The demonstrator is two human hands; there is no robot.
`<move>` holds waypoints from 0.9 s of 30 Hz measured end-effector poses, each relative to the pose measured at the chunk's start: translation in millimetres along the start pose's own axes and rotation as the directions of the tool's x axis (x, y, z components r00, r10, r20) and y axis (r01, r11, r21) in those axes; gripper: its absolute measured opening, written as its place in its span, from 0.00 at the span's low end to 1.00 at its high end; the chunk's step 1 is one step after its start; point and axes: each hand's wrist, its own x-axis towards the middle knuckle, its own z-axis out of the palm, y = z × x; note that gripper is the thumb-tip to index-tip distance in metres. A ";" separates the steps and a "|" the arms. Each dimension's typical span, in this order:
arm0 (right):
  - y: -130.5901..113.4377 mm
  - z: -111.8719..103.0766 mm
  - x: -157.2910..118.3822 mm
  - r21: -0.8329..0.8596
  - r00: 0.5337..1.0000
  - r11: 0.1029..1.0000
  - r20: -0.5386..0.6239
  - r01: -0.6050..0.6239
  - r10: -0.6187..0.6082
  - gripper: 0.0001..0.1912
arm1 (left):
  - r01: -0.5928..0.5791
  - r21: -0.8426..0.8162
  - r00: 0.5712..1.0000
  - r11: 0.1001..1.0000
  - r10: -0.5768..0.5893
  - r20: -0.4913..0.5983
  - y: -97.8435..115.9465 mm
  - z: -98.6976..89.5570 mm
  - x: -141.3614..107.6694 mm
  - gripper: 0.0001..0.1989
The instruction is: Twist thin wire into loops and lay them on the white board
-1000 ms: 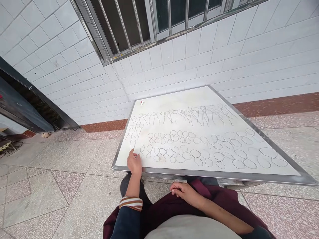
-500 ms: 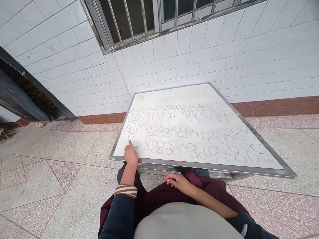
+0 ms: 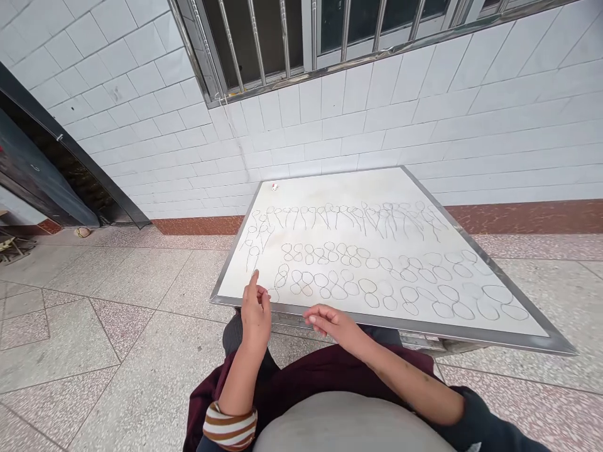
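My left hand is raised over the near left corner of the board. Its index finger points forward, while the thumb and other fingers close on a thin dark loop, only partly seen. At the board's near edge, my right hand has thumb and fingers pinched together; anything between them is too small to make out. Several rows of thin dark loops lie on the white board, many in figure-eight shapes. Farther back is a row of loops with long loose ends.
A grey metal frame edges the board. A small white and red object sits in its far left corner. Behind stands a white tiled wall with a barred window. Speckled tile floor surrounds the board.
My left hand has lifted and turned inward, and a loop near it has left its spot on the board. My right hand has risen from my lap to the board's edge.
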 end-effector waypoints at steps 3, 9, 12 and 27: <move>-54.8 1.3 3.7 0.129 0.998 0.990 -0.004 0.056 -0.056 0.19 | -0.065 -0.103 0.997 0.993 0.067 0.025 32.7 -13.3 -10.9 0.26; -86.4 8.9 -6.9 0.236 0.986 0.960 0.033 0.151 -0.163 0.14 | 0.035 -0.305 0.989 0.952 0.011 0.146 65.9 -30.1 -29.8 0.25; -82.9 11.3 -13.2 0.299 0.983 0.939 0.023 0.169 -0.184 0.12 | 0.137 -0.430 0.979 0.892 -0.055 0.196 71.8 -32.0 -37.4 0.24; -89.0 12.5 -25.6 0.213 0.998 0.975 0.002 0.060 -0.061 0.10 | 0.342 -0.600 0.926 0.723 -0.152 0.345 85.8 -37.3 -53.1 0.22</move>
